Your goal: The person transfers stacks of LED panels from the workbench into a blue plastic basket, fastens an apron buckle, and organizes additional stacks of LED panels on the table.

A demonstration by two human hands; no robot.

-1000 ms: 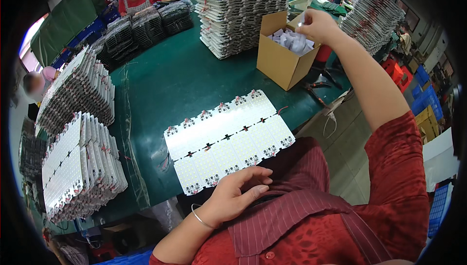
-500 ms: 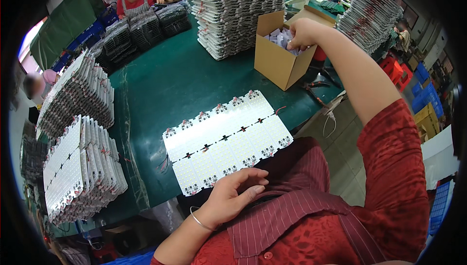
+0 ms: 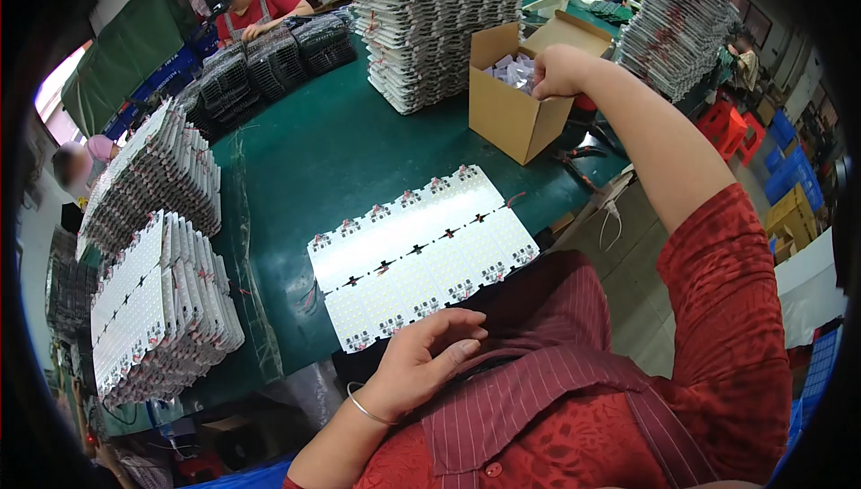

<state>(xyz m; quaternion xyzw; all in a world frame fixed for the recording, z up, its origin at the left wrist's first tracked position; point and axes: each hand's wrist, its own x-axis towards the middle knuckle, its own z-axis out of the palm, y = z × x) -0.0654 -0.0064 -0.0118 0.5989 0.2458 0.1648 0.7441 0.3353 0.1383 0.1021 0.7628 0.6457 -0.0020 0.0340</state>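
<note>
My right hand [image 3: 563,74] reaches into an open cardboard box [image 3: 507,117] of small, clear-whitish plastic pieces [image 3: 513,70]. Its fingers are bent together at the box's right inner side, the tips hidden. A white LED board panel [image 3: 430,251] lies flat on the green table [image 3: 296,184] in front of me. Small black parts and red wires run along its far edge and middle. My left hand [image 3: 432,350] hovers by the panel's near edge, holding nothing, its fingers loosely curved and the thumb apart.
Stacks of similar white panels stand at the left [image 3: 161,318], at the far middle [image 3: 435,31] and at the far right [image 3: 677,27]. Pliers [image 3: 583,155] lie right of the box. Beyond bundles of black parts [image 3: 269,54], a person in red works.
My right hand has shifted slightly right and lower inside the box, uncovering more of the pieces. My left hand is nearly still. The view has turned slightly.
</note>
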